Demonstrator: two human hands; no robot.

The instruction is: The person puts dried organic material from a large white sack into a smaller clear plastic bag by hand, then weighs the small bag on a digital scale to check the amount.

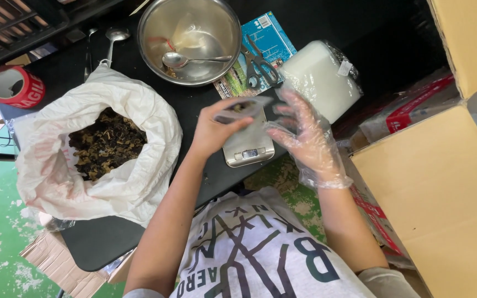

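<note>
While the bare left hand (pixel 213 129) pinches 1 end of a small clear bag (pixel 242 109) at the middle of the frame, the gloved right hand (pixel 305 135) hangs spread open just right of it, fingertips at the bag's other end, perhaps touching. The bag lies crosswise, directly above the small scale (pixel 249 148), with both hands equally near. Dark dried bits fill the white sack (pixel 106 146) at left.

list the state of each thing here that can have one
white sack: open, holds dark dried bits
metal bowl: nearly empty, spoon inside
scissors: lying shut
kitchen scale: flat on the table
small clear bag: held by both hands
left hand: bare, gripping the bag
right hand: gloved, fingers spread
tape roll: lying flat
</note>
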